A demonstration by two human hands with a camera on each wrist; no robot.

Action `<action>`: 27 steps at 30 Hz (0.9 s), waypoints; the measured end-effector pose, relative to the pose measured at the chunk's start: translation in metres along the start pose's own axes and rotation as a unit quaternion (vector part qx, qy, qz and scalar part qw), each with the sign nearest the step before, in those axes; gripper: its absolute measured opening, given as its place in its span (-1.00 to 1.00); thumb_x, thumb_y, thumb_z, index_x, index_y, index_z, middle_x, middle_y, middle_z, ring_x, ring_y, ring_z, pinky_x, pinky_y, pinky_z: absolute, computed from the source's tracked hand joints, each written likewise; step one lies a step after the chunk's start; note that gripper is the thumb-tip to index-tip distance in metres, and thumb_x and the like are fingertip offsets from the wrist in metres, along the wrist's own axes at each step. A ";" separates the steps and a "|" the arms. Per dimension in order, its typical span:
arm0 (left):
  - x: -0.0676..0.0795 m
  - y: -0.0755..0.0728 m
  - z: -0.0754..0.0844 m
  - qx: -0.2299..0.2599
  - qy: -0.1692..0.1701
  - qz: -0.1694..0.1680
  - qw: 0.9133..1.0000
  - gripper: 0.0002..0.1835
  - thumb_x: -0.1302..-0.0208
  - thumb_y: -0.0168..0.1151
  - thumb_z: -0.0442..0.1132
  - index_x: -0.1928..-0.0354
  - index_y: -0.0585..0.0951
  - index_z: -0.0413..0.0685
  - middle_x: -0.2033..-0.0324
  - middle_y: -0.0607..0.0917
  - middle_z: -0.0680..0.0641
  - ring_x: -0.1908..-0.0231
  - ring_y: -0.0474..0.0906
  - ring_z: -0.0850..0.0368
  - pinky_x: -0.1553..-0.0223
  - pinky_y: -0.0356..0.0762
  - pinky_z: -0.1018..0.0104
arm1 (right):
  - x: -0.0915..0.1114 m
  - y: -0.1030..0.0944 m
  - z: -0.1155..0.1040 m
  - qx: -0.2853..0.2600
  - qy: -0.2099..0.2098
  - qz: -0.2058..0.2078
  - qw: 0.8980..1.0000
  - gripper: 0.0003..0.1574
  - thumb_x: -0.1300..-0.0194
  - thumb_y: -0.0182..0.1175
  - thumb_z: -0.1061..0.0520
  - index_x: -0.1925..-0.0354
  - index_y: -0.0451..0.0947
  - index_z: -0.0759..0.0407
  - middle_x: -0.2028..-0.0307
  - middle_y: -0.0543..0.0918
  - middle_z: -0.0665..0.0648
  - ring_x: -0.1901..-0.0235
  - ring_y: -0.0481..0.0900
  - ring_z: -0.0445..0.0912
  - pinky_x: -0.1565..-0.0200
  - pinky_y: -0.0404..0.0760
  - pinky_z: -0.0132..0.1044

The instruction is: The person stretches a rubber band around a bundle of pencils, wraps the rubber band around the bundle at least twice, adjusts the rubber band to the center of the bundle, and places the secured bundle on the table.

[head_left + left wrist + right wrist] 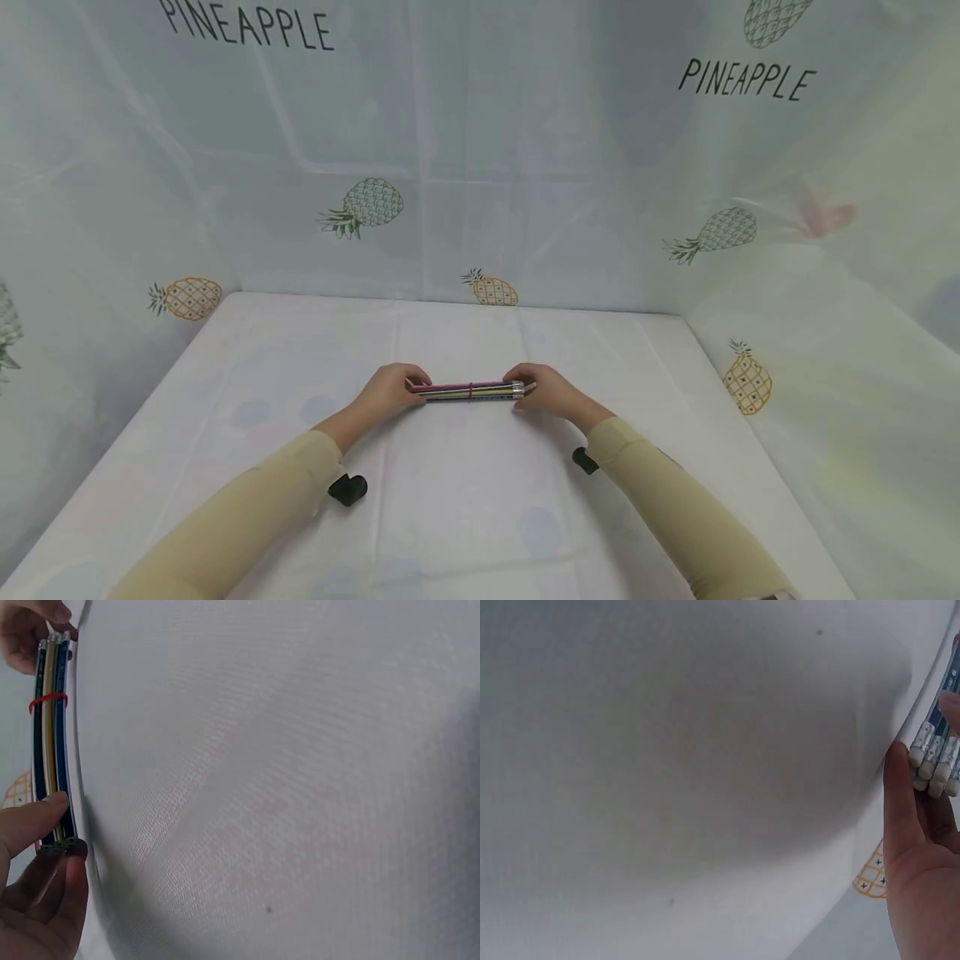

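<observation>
A bundle of pencils (491, 392) lies sideways between my two hands, with a red band (48, 699) round its middle. The left hand (390, 389) grips its left end, thumb across the pencils in the left wrist view. At the other end, my right hand (546, 390) grips the bundle near the white erasers (934, 769) and their silver ferrules. Dark blue, yellow and pink shafts show along it. Part of the right hand's grip falls outside the right wrist view.
A white cloth (465, 500) with faint coloured dots covers the table under the hands. Pale curtains (480, 125) printed with pineapples hang behind and at both sides. A black wrist piece (348, 489) sticks out below the left sleeve, and another (585, 460) below the right.
</observation>
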State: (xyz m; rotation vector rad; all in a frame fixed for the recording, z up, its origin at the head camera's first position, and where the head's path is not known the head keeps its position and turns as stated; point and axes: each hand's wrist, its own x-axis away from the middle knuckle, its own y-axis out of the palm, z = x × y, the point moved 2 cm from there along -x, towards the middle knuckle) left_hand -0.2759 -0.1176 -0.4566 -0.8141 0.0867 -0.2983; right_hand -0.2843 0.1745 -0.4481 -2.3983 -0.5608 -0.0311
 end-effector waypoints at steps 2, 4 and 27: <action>-0.002 0.001 -0.001 -0.016 0.002 0.003 1.000 -0.73 -0.03 0.48 -0.40 0.17 0.71 -0.08 0.24 0.69 -0.04 0.23 0.57 0.08 0.10 0.52 0.10 | -0.001 0.001 0.001 0.006 0.002 -0.004 1.000 -0.44 -0.03 0.40 0.44 -0.02 0.59 0.14 0.06 0.65 0.10 0.12 0.60 -0.04 0.10 0.59 -0.18; -0.003 0.001 -0.001 -0.022 -0.001 0.004 1.000 -0.73 -0.02 0.48 -0.39 0.18 0.71 -0.07 0.26 0.68 -0.03 0.24 0.56 0.07 0.09 0.52 0.10 | -0.002 0.001 0.001 0.015 0.003 -0.004 1.000 -0.43 -0.03 0.41 0.43 -0.03 0.58 0.13 0.06 0.64 0.09 0.13 0.59 -0.05 0.11 0.59 -0.18; 0.012 -0.016 -0.008 -0.079 -0.013 -0.014 0.997 -0.51 -0.03 0.52 -0.29 -0.06 0.62 -0.10 0.13 0.65 -0.03 0.17 0.56 0.07 0.07 0.52 0.12 | 0.014 -0.001 0.002 0.076 0.022 -0.013 0.997 -0.15 0.04 0.51 0.29 -0.24 0.47 -0.02 -0.11 0.49 0.09 -0.05 0.48 0.01 -0.06 0.51 -0.05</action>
